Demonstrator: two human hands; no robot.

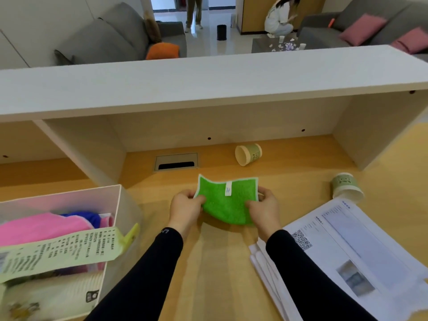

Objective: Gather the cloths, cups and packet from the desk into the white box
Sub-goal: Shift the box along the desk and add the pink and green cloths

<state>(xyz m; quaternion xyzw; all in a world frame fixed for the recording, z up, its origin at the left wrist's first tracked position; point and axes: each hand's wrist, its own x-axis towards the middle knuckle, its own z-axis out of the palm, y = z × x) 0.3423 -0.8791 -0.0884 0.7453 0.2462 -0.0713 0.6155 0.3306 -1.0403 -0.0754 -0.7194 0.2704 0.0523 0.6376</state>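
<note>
A green cloth (225, 202) with a white edge and small tag is held up over the middle of the wooden desk. My left hand (185, 208) grips its left edge and my right hand (265, 210) grips its right edge. The white box (113, 209) stands at the left, holding a pink cloth (39, 227), a blue cloth (84, 216) and a pale green printed packet (60, 251) that leans over its rim. One paper cup (247, 154) lies on its side at the back. A second paper cup (346, 187) lies tipped at the right.
A stack of printed papers (347, 258) covers the desk's near right. A cable grommet plate (176, 161) sits at the back. A white shelf (208, 82) overhangs the desk. Beyond it are grey sofas and two persons.
</note>
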